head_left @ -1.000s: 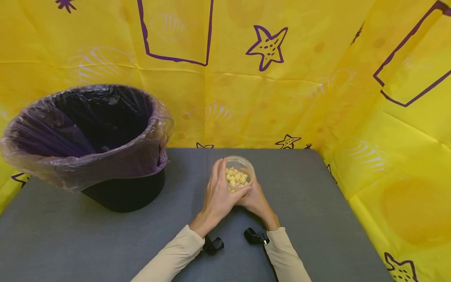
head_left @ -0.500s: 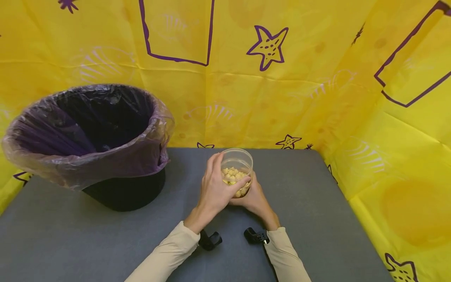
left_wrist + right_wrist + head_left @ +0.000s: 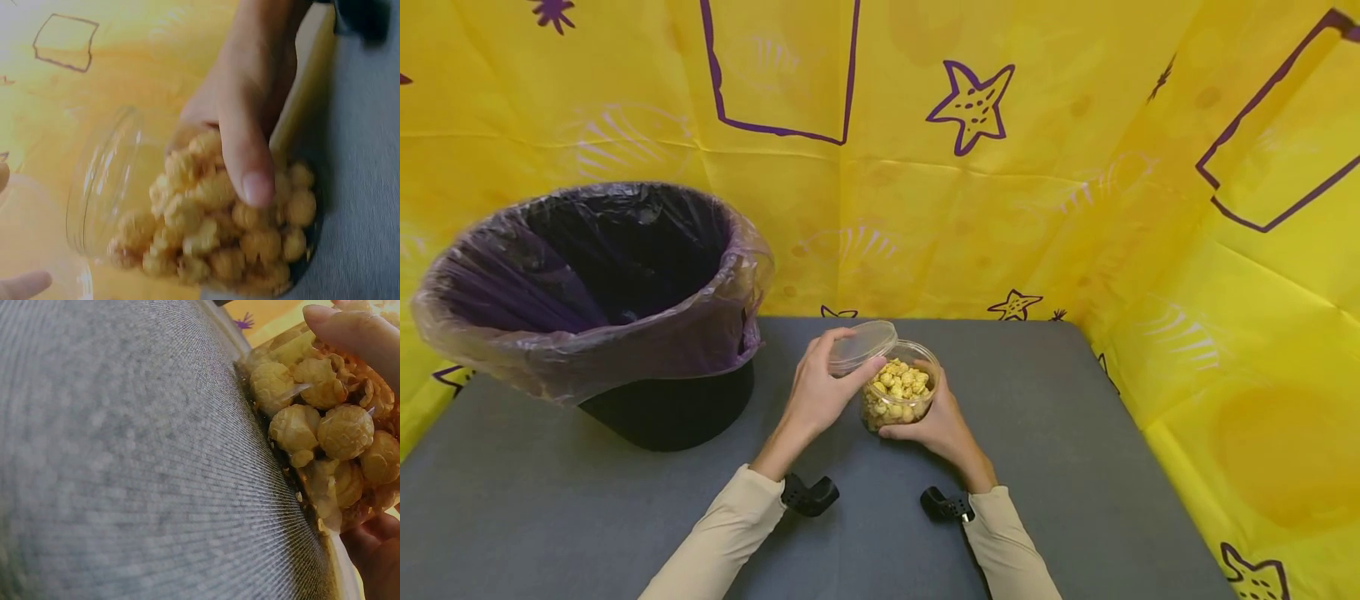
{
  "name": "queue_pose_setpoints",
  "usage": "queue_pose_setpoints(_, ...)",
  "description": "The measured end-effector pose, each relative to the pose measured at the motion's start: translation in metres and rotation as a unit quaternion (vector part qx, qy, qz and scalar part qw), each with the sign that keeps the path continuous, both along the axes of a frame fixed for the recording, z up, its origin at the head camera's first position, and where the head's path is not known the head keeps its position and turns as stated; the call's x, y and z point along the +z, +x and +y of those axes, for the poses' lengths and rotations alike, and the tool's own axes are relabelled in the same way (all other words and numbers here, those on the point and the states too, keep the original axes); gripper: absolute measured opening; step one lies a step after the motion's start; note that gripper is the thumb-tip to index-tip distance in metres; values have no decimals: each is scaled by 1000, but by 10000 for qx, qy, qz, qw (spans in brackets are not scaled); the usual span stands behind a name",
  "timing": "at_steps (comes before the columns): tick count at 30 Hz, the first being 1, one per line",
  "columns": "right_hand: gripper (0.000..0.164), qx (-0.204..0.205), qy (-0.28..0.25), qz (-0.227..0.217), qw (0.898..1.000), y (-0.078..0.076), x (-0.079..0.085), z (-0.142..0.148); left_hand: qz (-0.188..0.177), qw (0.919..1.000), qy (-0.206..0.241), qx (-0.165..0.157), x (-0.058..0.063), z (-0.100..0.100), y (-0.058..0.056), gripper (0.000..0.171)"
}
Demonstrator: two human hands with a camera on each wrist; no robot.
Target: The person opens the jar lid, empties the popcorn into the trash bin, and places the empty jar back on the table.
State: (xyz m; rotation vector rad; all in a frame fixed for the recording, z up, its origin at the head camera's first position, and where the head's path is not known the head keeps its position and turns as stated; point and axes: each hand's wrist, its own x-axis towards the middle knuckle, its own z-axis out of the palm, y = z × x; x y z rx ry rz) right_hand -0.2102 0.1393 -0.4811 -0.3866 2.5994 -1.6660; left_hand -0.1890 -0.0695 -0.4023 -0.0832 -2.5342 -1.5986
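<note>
My left hand [image 3: 812, 390] pinches the clear lid [image 3: 865, 343] by its edge, with the thumb on the side nearer the tub, and the lid sits tilted at the left of the tub's rim; I cannot tell whether the two touch. My right hand [image 3: 934, 427] is curled round the clear tub [image 3: 103, 181] from its right side, the thumb across the near wall, low down. The tub stands on the grey counter [image 3: 1037, 442] in front of me, its mouth upward and uncovered, and yellow popcorn [image 3: 898, 382] fills its lower part. Well to the left on the counter is a black bin [image 3: 670, 417] lined with a translucent purplish bag [image 3: 647, 354], and behind everything hangs a yellow cloth [image 3: 910, 217] printed with purple starfish
</note>
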Motion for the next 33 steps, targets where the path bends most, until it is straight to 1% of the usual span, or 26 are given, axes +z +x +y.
queue_pose_setpoints(3,115,-12,-20,-12,10000,0,0,-1,-143,9998,-74,-93,-1,-7,-1,61)
queue_pose_setpoints(7,115,-26,-14,-1,10000,0,-1,-1,-400,9988,-5,-290,-5,-13,-4,58)
queue_pose_setpoints(13,116,-43,-65,1,10000,0,-2,-1,-644,9957,322,-586,-12,-22,-8,50)
queue_pose_setpoints(15,116,-61,-63,16,10000,0,-3,-1,-725,9940,402,-712,-14,-24,-9,51)
queue_pose_setpoints(18,116,-64,-65,40,10000,0,-3,-1,-774,9927,471,-800,-18,-29,-11,57)
queue_pose_setpoints(20,116,-59,-58,39,10000,0,-3,-1,-799,9922,548,-791,-21,-32,-13,60)
queue_pose_setpoints(22,116,-56,-52,19,10000,0,-3,-2,-775,9929,566,-707,-24,-35,-14,61)
queue_pose_setpoints(28,116,-97,6,-26,9999,0,-2,-1,-521,9977,339,-261,-35,-44,-15,52)
queue_pose_setpoints(30,116,-106,42,-9,9999,0,-2,-1,-468,9982,341,-180,-39,-47,-16,48)
queue_pose_setpoints(33,116,-106,105,3,9999,0,-2,-1,-484,9981,329,-175,-45,-51,-18,46)
